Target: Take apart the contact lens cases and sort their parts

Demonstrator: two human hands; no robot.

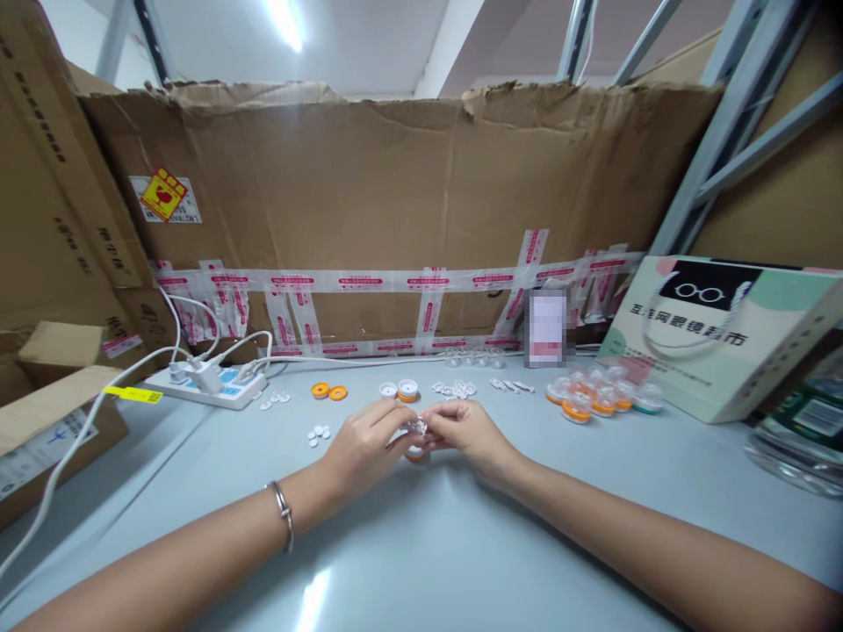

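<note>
Item: one small clear part (416, 427), held between both hands above the desk (421, 544); exact form too small to tell. Left hand (369, 443): fingers curled in, thumb and fingertips nearly together at the clear part's left side. Right hand (471, 436): fingers drawn into a close pinch at its right side. Below the clear part: one orange-rimmed piece (414, 455), partly hidden; contact cannot be told. Also on the desk, by the clear part: white discs (320, 434), left; two orange rings (328, 391), behind and left; white-topped caps (407, 387), just behind; small white pieces (454, 389), behind and right; clear-domed pieces (602, 392), well right. Step in hand — as judged — fingertip handling, perhaps aligning. Next move seems to call for a light, steady pinch.
</note>
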